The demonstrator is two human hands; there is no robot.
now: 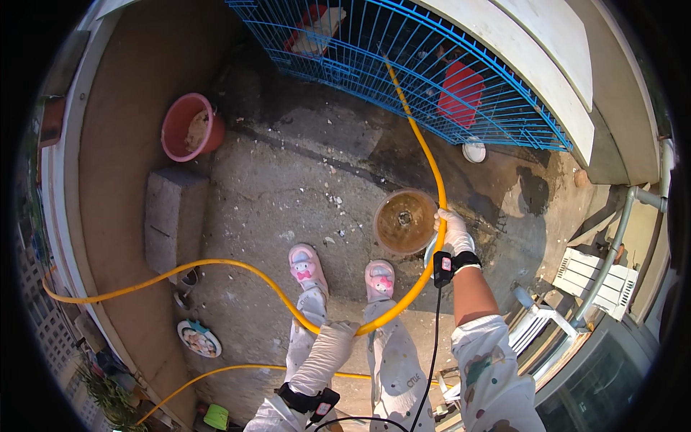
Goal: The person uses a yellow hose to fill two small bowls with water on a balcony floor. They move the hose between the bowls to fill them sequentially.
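A yellow hose [402,302] runs across the view, and both my gloved hands are closed around it. My left hand [336,345] grips it low, in front of my legs. Farther along, my right hand [454,229] holds it beside a round basin of brownish water [405,221]. Past my right hand, the hose stretches up to the blue wire cage [345,75], where its far end reaches among the bars. Inside the cage are a red plastic tray [461,94] and a red container with something pale [318,32]. A pale bowl [432,256] is partly hidden behind my right hand.
A pink bucket [186,129] and a concrete block [175,218] stand along the left wall. A white bowl [474,150] sits by the cage. Lower left is a dish of pale pieces [200,339]. White slatted racks [596,281] and a grey pipe [615,254] line the right.
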